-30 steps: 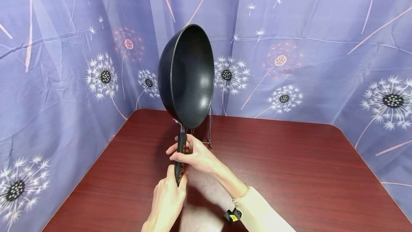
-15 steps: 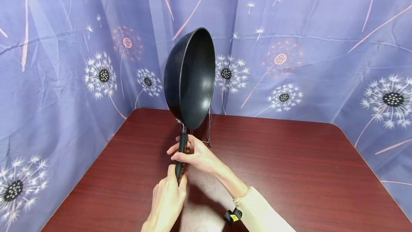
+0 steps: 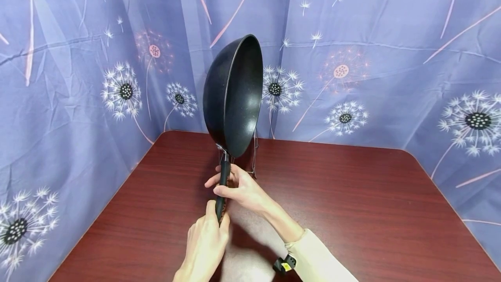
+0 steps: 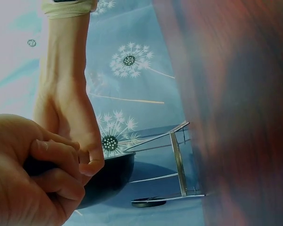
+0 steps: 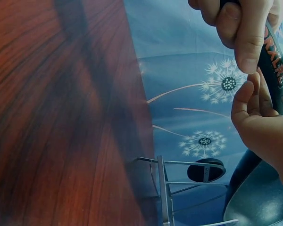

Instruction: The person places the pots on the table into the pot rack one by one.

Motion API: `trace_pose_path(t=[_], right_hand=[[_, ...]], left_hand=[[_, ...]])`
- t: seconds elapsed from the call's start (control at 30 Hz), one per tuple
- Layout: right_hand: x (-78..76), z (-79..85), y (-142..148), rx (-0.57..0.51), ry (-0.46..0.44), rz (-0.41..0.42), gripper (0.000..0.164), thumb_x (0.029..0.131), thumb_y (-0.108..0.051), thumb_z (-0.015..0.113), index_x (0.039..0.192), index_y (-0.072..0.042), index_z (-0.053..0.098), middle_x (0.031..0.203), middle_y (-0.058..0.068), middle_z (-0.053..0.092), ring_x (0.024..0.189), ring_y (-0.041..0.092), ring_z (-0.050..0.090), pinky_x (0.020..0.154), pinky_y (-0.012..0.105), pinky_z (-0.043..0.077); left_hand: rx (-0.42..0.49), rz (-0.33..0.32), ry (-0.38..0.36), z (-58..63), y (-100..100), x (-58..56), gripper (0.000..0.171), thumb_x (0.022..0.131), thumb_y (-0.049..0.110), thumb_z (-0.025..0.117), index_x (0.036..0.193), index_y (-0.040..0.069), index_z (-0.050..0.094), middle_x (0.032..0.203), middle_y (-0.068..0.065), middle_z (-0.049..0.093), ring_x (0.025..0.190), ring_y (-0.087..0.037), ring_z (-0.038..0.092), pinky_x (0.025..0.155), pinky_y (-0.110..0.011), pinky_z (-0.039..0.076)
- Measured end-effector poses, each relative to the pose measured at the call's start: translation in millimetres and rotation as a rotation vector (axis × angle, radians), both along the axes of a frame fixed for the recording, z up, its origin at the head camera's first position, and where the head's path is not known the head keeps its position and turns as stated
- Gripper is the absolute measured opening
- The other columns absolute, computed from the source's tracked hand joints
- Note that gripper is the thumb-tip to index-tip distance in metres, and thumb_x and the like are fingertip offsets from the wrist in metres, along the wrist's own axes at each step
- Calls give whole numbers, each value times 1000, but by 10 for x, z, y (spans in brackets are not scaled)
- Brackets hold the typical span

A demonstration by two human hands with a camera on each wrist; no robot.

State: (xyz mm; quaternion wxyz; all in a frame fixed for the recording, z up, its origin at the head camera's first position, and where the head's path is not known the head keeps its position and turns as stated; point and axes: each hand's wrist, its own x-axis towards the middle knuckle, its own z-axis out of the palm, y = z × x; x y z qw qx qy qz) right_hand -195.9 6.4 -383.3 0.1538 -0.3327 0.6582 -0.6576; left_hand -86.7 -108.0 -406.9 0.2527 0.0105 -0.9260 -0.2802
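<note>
Two-handed hold on a wok, with clock directions read in the head view about the wok's handle. The wok (image 3: 235, 99) stands nearly upright above the table (image 3: 352, 203), its black bowl at 12 o'clock from the handle (image 3: 225, 173) and its hollow face turned toward 3 o'clock. The left hand (image 3: 205, 240), at 7 o'clock, is wrapped round the handle's lower end. The right hand (image 3: 244, 190), at 3 o'clock, holds the handle higher up, thumb on the near side and fingers behind. Orange lettering (image 5: 277, 70) runs along the handle in the right wrist view. A metal wire rack (image 3: 255, 156) shows between 1 and 2 o'clock, partly behind the bowl; whether the two touch is hard to judge from here. In the left wrist view, a black disc (image 4: 148, 203) lies at 7 o'clock from the rack's middle. A cream sleeve (image 3: 321, 256) lies at 4 o'clock, with a black device (image 3: 285, 264) beside its cuff. Behind the table hangs a blue dandelion-print curtain (image 3: 383, 73).
</note>
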Motion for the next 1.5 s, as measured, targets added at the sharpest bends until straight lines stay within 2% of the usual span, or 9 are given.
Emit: trace_pose_path(t=[0.33,0.4,0.53,0.93,1.17,1.5], right_hand=[[15,-8,69,-15,-22,29,45,93,-9,65,131,-5,43,119,22,68,92,12,63,72,20,49],[11,-16,76,-20,-21,32,45,93,-9,64,132,-4,42,119,24,68,90,10,62,72,19,49],[7,-30,100,-33,-16,26,46,93,-8,64,133,-2,42,119,25,68,95,14,63,77,20,50],[42,-57,164,-20,18,-2,48,92,-10,63,135,-4,42,116,18,71,94,14,65,81,21,50],[50,-81,201,-17,-5,-5,47,91,-10,62,134,-4,43,116,17,71,94,17,67,82,23,52],[68,-118,270,-33,-22,-6,48,92,-11,62,135,-2,42,117,18,70,97,14,65,88,24,50]], left_hand=[[-21,-16,13,12,59,27,23,87,12,71,97,8,51,57,-5,61,48,-30,60,42,-37,38],[-20,-18,7,19,71,32,23,87,13,71,98,8,51,57,-5,61,48,-30,60,42,-37,38],[-16,-24,-2,24,99,43,23,88,15,70,99,9,52,59,-6,63,49,-30,61,43,-37,38],[-13,-37,-18,15,179,76,22,88,14,69,100,9,52,59,-2,60,50,-26,61,43,-35,38],[-16,-55,-27,21,212,95,24,89,15,69,105,9,52,59,-2,60,48,-23,59,43,-33,37],[-30,-70,10,-9,248,104,26,88,15,70,106,10,53,59,-4,62,46,-23,58,41,-32,35]])
